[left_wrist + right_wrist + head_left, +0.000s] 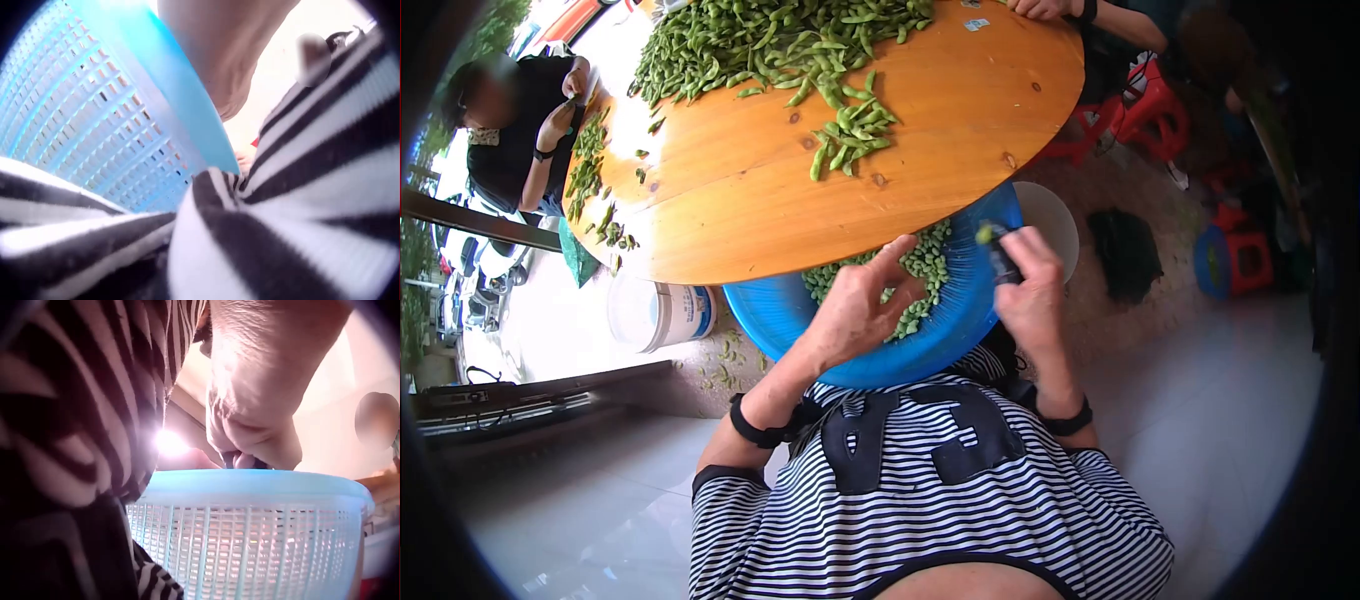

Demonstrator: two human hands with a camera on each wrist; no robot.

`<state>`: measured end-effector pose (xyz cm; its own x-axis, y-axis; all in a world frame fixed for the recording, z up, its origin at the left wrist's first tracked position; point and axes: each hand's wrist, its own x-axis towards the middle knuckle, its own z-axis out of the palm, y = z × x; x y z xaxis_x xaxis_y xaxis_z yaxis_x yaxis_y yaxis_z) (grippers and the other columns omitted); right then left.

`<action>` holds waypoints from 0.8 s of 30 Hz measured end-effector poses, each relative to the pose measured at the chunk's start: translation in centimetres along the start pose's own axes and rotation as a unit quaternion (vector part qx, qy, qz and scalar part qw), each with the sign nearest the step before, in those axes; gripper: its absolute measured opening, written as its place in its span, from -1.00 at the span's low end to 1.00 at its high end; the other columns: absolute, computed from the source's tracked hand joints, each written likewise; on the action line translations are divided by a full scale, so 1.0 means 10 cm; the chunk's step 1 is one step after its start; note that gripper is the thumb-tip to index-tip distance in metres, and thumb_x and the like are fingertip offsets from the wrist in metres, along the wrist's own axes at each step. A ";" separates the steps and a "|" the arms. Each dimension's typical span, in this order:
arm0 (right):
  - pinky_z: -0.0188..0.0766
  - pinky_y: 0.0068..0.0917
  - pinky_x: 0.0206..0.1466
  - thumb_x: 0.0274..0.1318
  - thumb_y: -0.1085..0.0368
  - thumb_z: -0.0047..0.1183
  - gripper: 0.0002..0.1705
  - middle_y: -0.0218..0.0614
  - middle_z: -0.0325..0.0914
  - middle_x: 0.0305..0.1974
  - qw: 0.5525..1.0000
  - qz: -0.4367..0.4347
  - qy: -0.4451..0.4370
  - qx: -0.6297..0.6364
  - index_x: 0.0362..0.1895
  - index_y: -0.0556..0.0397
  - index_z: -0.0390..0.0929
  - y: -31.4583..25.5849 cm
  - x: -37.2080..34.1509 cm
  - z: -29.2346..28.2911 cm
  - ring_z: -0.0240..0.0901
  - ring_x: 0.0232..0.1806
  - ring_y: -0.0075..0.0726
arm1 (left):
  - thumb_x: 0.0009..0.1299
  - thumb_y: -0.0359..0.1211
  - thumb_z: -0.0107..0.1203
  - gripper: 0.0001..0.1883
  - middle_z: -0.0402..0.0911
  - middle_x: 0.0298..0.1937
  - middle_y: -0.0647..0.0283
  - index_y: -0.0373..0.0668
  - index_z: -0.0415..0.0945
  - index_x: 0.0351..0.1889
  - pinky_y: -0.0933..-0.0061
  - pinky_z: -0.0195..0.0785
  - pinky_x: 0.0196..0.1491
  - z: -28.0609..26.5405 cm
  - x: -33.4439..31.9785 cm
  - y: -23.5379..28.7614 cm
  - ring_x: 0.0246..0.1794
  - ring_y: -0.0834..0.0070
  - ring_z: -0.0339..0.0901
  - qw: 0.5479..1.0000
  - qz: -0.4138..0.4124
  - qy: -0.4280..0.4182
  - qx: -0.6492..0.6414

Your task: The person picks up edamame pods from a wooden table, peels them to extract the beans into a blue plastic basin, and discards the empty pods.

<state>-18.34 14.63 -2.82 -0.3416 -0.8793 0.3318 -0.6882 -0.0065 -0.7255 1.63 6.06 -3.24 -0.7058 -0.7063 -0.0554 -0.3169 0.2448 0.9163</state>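
Note:
A blue plastic basket (870,375) rests at the person's lap, partly under the table edge, with shelled green soybeans (925,268) inside. Over its near left side the left hand (860,305) hovers, fingers apart and nothing visible in them. At the right side of the basket, the right hand (1033,295) grips a small black tool (1004,262), its kind unclear. A bit of green (984,234) shows at the tool's far end. Both wrist views catch the basket's slatted wall (94,112) from outside; in the right one, the hand (262,419) hides most of the black tool.
On the wooden table (730,200) lie a large heap of soybean pods (750,45) and a smaller cluster (850,135). White buckets (640,315) flank the basket. Another person (515,130) sits at the left; someone's hand (1040,8) is at the far right, near red stools (1155,115).

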 end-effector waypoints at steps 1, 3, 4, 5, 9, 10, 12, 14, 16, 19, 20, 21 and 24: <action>0.31 -0.13 -0.22 -0.23 0.65 -0.07 -0.69 -0.07 0.37 -0.34 0.999 0.029 0.001 -0.043 -0.27 0.19 0.46 0.17 0.01 -0.13 0.41 -0.29 0.14 | 0.37 -0.48 0.07 -0.61 0.68 -0.37 0.19 -0.29 0.42 0.17 0.46 0.44 -0.17 -0.14 0.02 0.02 -0.27 0.56 0.63 1.000 0.009 -0.002 0.013; 0.34 -0.06 -0.04 -0.21 0.62 -0.02 -0.61 0.07 0.39 -0.19 0.962 0.088 -0.061 -0.251 -0.15 0.23 0.39 0.46 0.01 -0.41 0.40 -0.09 0.21 | 0.35 -0.46 0.14 -0.73 0.65 -0.46 0.21 -0.30 0.54 0.01 0.53 0.43 -0.32 -0.34 0.14 -0.07 -0.45 0.58 0.58 0.994 -0.001 0.098 0.053; 0.35 -0.09 0.09 -0.19 0.62 -0.01 -0.53 0.15 0.39 -0.08 0.939 0.149 -0.081 -0.299 -0.04 0.29 0.38 0.54 0.00 -0.48 0.37 0.03 0.26 | 0.31 -0.45 0.18 -0.74 0.62 -0.46 0.23 -0.28 0.56 -0.03 0.54 0.41 -0.38 -0.45 0.25 -0.05 -0.48 0.57 0.55 0.974 0.014 0.173 0.145; 0.35 -0.10 0.11 -0.18 0.62 -0.01 -0.50 0.17 0.39 -0.06 0.929 0.175 -0.088 -0.314 0.00 0.31 0.38 0.62 -0.01 -0.54 0.37 0.06 0.25 | 0.27 -0.45 0.21 -0.76 0.59 -0.43 0.20 -0.25 0.58 -0.10 0.47 0.41 -0.39 -0.58 0.38 -0.14 -0.47 0.48 0.54 0.942 0.103 0.235 0.214; 0.36 -0.15 0.13 -0.17 0.62 -0.01 -0.44 0.20 0.42 -0.02 0.924 0.215 -0.113 -0.294 0.08 0.34 0.40 0.63 0.07 -0.60 0.38 0.09 0.20 | 0.16 -0.48 0.24 -0.76 0.57 -0.35 0.13 -0.26 0.57 -0.18 0.33 0.42 -0.30 -0.84 0.65 -0.32 -0.40 0.30 0.54 0.902 0.118 0.244 0.336; 0.36 -0.15 0.13 -0.17 0.62 -0.01 -0.44 0.20 0.42 -0.02 0.925 0.215 -0.112 -0.294 0.08 0.34 0.40 0.61 0.07 -0.58 0.38 0.09 0.20 | 0.16 -0.49 0.23 -0.76 0.58 -0.35 0.12 -0.25 0.57 -0.19 0.32 0.42 -0.29 -0.86 0.69 -0.34 -0.40 0.28 0.55 0.902 0.118 0.240 0.340; 0.37 -0.15 0.10 -0.16 0.63 -0.03 -0.47 0.17 0.45 -0.09 0.957 0.137 -0.057 -0.248 0.04 0.30 0.43 0.51 0.08 -0.48 0.41 0.04 0.17 | 0.15 -0.49 0.22 -0.77 0.58 -0.36 0.11 -0.25 0.57 -0.21 0.31 0.42 -0.28 -0.92 0.75 -0.42 -0.40 0.26 0.55 0.902 0.120 0.233 0.344; 0.37 -0.12 0.09 -0.16 0.64 -0.04 -0.47 0.12 0.45 -0.11 0.961 0.120 -0.048 -0.243 0.04 0.25 0.44 0.35 0.15 -0.42 0.41 0.01 0.18 | 0.13 -0.49 0.18 -0.85 0.57 -0.36 0.04 -0.26 0.54 -0.32 0.14 0.40 -0.21 -1.01 0.77 -0.50 -0.31 0.05 0.53 0.916 0.107 0.258 0.289; 0.36 -0.08 0.07 -0.17 0.65 -0.05 -0.47 0.10 0.43 -0.13 0.952 0.150 -0.037 -0.262 0.03 0.21 0.44 0.29 0.20 -0.36 0.41 0.00 0.18 | 0.18 -0.49 0.15 -0.89 0.59 -0.37 0.05 -0.27 0.55 -0.33 0.19 0.41 -0.23 -1.04 0.71 -0.45 -0.34 0.11 0.55 0.913 0.089 0.259 0.303; 0.39 -0.13 0.00 -0.16 0.64 -0.09 -0.53 0.07 0.49 -0.21 0.986 0.065 -0.012 -0.155 -0.04 0.21 0.47 0.21 0.21 -0.36 0.46 -0.12 0.18 | 0.39 -0.40 0.10 -0.90 0.56 -0.42 0.33 -0.23 0.54 -0.25 0.63 0.32 -0.47 -0.93 0.45 -0.15 -0.50 0.65 0.48 0.975 -0.030 0.216 0.040; 0.41 -0.18 -0.05 -0.16 0.63 -0.12 -0.55 0.07 0.52 -0.24 0.998 0.014 -0.005 -0.063 -0.06 0.22 0.48 0.16 0.22 -0.35 0.48 -0.18 0.16 | 0.41 -0.40 0.09 -0.90 0.57 -0.41 0.31 -0.23 0.53 -0.23 0.63 0.31 -0.49 -0.83 0.36 -0.11 -0.51 0.65 0.48 0.982 -0.002 0.163 -0.096; 0.42 -0.37 -0.21 -0.18 0.62 -0.23 -0.51 -0.07 0.55 -0.33 0.996 0.035 -0.042 0.067 -0.06 0.24 0.49 0.19 0.20 -0.25 0.50 -0.34 -0.07 | 0.43 -0.40 0.07 -0.90 0.57 -0.40 0.30 -0.23 0.51 -0.21 0.64 0.31 -0.51 -0.72 0.28 -0.07 -0.52 0.65 0.48 0.967 0.027 0.107 -0.231; 0.30 -0.71 -0.41 -0.17 0.61 -0.32 -0.40 -0.43 0.48 -0.39 0.905 0.126 -0.166 0.370 0.06 0.22 0.49 -0.15 0.13 -0.07 0.28 -0.48 -0.69 | 0.45 -0.43 0.06 -0.92 0.57 -0.46 0.30 -0.24 0.50 -0.21 0.66 0.30 -0.54 -0.32 0.08 0.15 -0.54 0.66 0.47 0.943 -0.053 0.037 -0.328</action>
<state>-18.19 13.85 -0.83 -0.1315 -0.9913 -0.0110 0.0436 0.0053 -0.9990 2.62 3.70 -0.58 -0.6380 -0.7545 -0.1540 0.0940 -0.2748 0.9569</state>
